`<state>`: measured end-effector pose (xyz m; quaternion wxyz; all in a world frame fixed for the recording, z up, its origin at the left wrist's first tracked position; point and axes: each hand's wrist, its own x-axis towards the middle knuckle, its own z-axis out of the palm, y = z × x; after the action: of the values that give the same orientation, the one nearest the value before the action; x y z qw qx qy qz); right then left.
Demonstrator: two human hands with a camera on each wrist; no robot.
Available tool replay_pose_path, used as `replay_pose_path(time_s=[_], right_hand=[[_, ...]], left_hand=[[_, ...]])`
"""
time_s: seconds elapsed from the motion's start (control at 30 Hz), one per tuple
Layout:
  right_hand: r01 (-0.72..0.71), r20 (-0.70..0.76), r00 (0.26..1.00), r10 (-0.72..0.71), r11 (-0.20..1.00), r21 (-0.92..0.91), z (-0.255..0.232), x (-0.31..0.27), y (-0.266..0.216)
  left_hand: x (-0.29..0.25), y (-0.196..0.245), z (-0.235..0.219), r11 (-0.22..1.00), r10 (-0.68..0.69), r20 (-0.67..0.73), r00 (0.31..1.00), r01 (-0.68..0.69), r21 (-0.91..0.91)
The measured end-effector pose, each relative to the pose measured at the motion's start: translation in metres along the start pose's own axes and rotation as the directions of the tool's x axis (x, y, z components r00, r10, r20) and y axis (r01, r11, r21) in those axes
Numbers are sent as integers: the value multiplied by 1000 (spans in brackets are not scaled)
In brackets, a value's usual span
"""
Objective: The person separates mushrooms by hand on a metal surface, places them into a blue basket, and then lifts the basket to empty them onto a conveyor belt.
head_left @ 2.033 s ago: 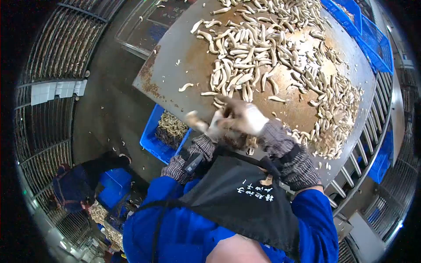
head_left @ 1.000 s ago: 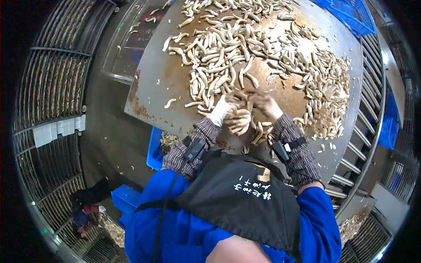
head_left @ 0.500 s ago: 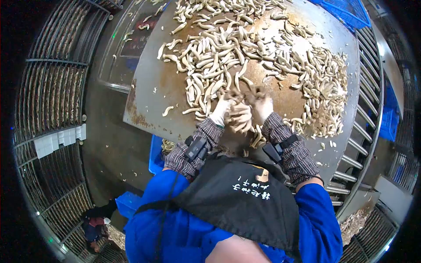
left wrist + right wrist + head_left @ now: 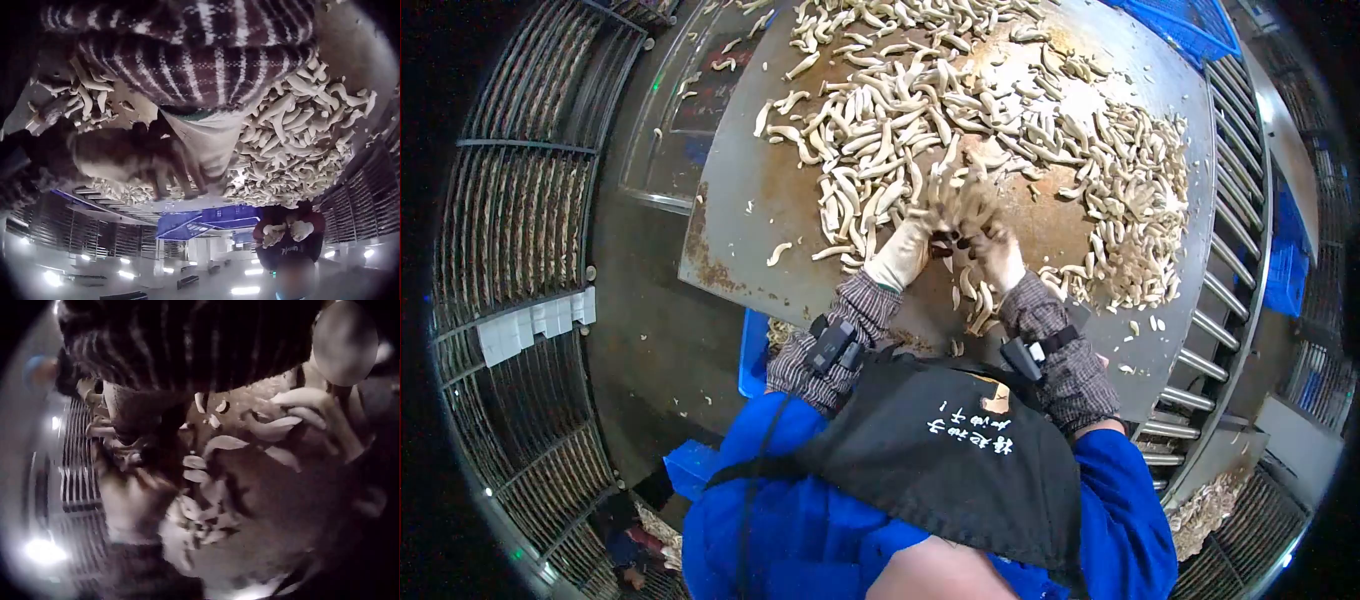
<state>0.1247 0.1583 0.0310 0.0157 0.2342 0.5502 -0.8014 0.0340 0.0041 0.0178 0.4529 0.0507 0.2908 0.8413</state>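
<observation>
Both hands wear whitish gloves with darkened fingers and meet near the front of a rust-stained metal table (image 4: 735, 225). Between them, the left hand (image 4: 903, 250) and the right hand (image 4: 1002, 254) grip a bunch of slender pale mushrooms (image 4: 963, 198), its far end blurred. Dark thumb tips show at the near side of the bunch. In the right wrist view the same mushrooms (image 4: 99, 430) stick out between the two hands. A few loose mushrooms (image 4: 977, 305) lie just below the right hand. Beyond the hands spreads a large heap of mushrooms (image 4: 880, 150).
More mushrooms (image 4: 1140, 220) are piled at the right side of the table. A roller conveyor (image 4: 1222, 275) runs along that side, with a blue basket (image 4: 1185, 25) at its far end. A blue crate (image 4: 753, 355) stands below the table's left edge. Another person (image 4: 290, 240) shows in the left wrist view.
The hands come together from a blurred motion, then hold a bunch of mushrooms. Its pale ends pointed toward the body half a second ago; now the bunch extends away, beyond the fingers.
</observation>
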Motion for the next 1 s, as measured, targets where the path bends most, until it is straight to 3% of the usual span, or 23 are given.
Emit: replay_pose_path(time_s=[0.03,0.07,0.13,0.17,0.23,0.3,0.33,0.37,0.43,0.47,0.5,0.57,0.6,0.63,0.7,0.73,0.77,0.83,0.87,0.9,0.93,0.97,1.0], right_hand=[[-1,20,1000,7,964,-266,-12,6,-1],[14,75,997,4,970,-243,-10,2,-3],[38,132,991,-8,974,-222,-11,-1,-13],[-24,186,980,74,966,-259,-2,-8,-40],[-84,233,960,158,951,-297,-2,-7,-47],[-45,115,982,147,785,-618,0,2,-46],[21,147,989,31,941,-338,1,-5,-43],[22,145,989,28,941,-337,-4,-2,-33],[28,107,994,10,938,-345,-16,7,-3],[135,102,988,-117,974,-181,-13,2,-2],[138,106,987,-120,974,-181,-8,1,-1],[151,17,989,-150,985,-89,1,-3,-1],[173,-16,984,-178,969,-174,3,-5,-5],[175,-17,983,-181,969,-174,2,-11,-10],[63,-172,980,-99,978,-200,9,-25,-40],[132,-135,975,-177,948,-289,8,-19,-31],[226,45,974,-224,972,-56,1,-10,-9],[271,-9,958,-286,918,-290,19,-6,-17],[275,-15,956,-292,916,-291,18,-6,-17],[207,0,978,-209,968,-139,18,-8,-18],[124,30,992,-125,992,15,17,-11,-17],[124,29,992,-124,992,14,18,-17,-17],[35,-26,999,-32,993,117,19,-22,-18]], left_hand=[[-2,-9,-3,1000,-10,1,1000,10,1],[-4,-3,26,990,78,-45,996,-73,117],[-6,-9,-16,947,-196,19,980,184,262],[-7,-9,-12,947,-196,20,980,184,264],[-11,-10,-5,992,-122,-151,981,117,-44],[-6,-7,-9,945,-153,-67,986,126,-301],[-6,-8,-9,965,-138,-149,979,100,-241],[-6,-7,-8,981,-118,-232,966,77,-179],[-10,-3,-4,994,-108,-243,964,99,-49],[-11,-1,-2,989,-97,-254,962,121,80],[-10,0,1,990,-94,-254,963,118,82],[-6,-6,6,998,60,-375,925,-63,5],[0,-5,2,989,-12,-503,864,-63,-132],[-1,-4,-2,979,39,-462,886,-126,-159],[-1,-21,-46,997,44,-333,942,-18,79],[0,-24,-46,997,42,-332,942,-17,77],[-1,-26,-43,988,106,-310,945,-64,141],[-4,-32,-33,952,221,-248,943,-153,266],[-2,-31,-26,923,281,-204,938,-206,326],[-1,-26,-14,887,339,-156,928,-260,382],[-6,-24,-1,952,281,-291,915,-227,204],[-5,-16,0,998,57,-390,919,-48,32],[-6,-14,4,997,61,-448,892,-80,-23]])
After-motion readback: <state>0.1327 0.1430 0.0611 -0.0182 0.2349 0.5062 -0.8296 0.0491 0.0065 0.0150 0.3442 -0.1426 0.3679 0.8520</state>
